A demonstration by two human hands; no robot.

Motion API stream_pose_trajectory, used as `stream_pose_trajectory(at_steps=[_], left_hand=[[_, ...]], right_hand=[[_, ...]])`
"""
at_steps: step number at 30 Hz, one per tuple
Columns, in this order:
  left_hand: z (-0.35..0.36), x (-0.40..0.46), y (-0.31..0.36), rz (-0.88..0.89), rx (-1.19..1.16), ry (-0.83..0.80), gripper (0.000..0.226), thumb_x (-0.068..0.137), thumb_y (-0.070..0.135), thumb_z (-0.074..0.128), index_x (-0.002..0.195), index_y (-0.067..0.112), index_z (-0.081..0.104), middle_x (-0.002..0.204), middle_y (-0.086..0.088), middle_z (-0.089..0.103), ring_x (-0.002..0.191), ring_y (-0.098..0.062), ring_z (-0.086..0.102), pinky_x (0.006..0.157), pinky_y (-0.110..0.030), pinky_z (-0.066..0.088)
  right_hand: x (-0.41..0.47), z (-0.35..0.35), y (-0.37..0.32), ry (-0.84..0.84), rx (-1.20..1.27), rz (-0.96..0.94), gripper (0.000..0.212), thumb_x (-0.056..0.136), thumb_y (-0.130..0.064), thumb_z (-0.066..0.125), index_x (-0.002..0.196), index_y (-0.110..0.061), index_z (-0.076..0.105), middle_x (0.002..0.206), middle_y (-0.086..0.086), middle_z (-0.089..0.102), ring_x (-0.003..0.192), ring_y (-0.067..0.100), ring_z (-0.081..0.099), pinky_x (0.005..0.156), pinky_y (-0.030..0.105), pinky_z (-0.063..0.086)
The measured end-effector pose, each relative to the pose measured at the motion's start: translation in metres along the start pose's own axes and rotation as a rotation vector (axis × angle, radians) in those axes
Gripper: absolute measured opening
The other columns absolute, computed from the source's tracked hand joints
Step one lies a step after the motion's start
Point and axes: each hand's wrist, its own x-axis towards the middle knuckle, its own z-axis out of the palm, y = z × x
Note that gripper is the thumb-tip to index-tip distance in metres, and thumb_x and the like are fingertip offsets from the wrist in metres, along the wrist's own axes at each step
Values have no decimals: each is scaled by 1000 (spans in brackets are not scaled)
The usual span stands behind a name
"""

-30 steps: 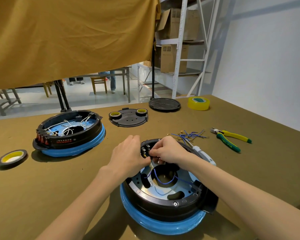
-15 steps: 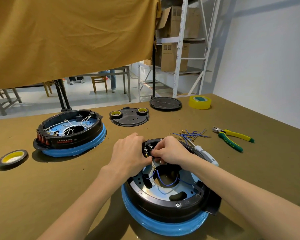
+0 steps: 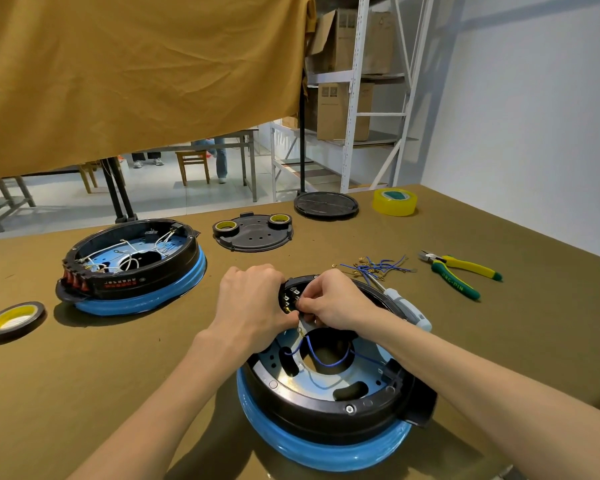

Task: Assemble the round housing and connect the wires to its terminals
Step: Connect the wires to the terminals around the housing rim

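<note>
1. Head view: the round housing (image 3: 326,393) I am working on sits on the olive table (image 3: 84,393) at about 6 o'clock, nearest to me, black rim over a blue base.
2. My left hand (image 3: 253,303) lies curled against the housing's rim at its 11 o'clock, fingers tucked round the edge by the terminal block (image 3: 289,296).
3. My right hand (image 3: 333,299) is just beside it, fingertips pinched together at the terminals; whatever they pinch is too small to make out.
4. A blue wire (image 3: 321,358) loops across the housing's central opening, one end rising toward my fingers.
5. A white-handled screwdriver (image 3: 404,306) lies against the housing at its 2 o'clock, partly behind my right wrist.
6. Loose blue wires (image 3: 378,266) lie at 1 o'clock, with green-and-yellow pliers (image 3: 461,275) farther toward 2 o'clock.
7. A second housing (image 3: 132,268) with white wires sits at 10 o'clock, and a tape roll (image 3: 14,318) at 9 o'clock.
8. At 12 o'clock lies a black cover plate (image 3: 253,235) carrying two small tape rolls; beyond it, toward 1 o'clock, a round black lid (image 3: 326,204) and yellow tape (image 3: 394,201).
</note>
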Motion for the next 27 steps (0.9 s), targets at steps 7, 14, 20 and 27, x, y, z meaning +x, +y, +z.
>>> stream_pose_trajectory(at_steps=[7, 14, 20, 27], left_hand=[[-2, -1, 1, -31, -1, -25, 39, 78, 65, 69, 95, 31, 74, 87, 11, 61, 80, -14, 59, 78, -34, 46], [-23, 1, -21, -81, -309, -419, 82, 82, 48, 81, 150, 20, 46, 140, 2, 59, 119, -15, 59, 97, -30, 53], [-42, 2, -41, 55, -455, -589, 51, 96, 30, 68, 144, 27, 54, 135, 10, 63, 117, -7, 61, 90, -18, 51], [-45, 5, -43, 10, -494, -501, 34, 107, 16, 46, 133, 23, 68, 126, 8, 69, 113, -7, 64, 94, -20, 52]], right_hand=[[0, 1, 1, 18, -17, -15, 16, 97, -14, 68, 89, -4, 79, 71, 5, 73, 59, 12, 66, 74, 33, 60], [-15, 3, -1, 281, -204, -186, 11, 87, -32, 74, 85, -21, 74, 75, -8, 68, 73, 10, 64, 70, 37, 58], [-24, 7, -12, 202, -224, -385, 14, 89, -33, 70, 86, -24, 79, 61, -16, 57, 59, 5, 54, 56, 25, 43], [-20, 15, -11, 55, -335, -317, 21, 89, -42, 71, 95, -25, 83, 75, -12, 67, 75, 10, 56, 69, 30, 52]])
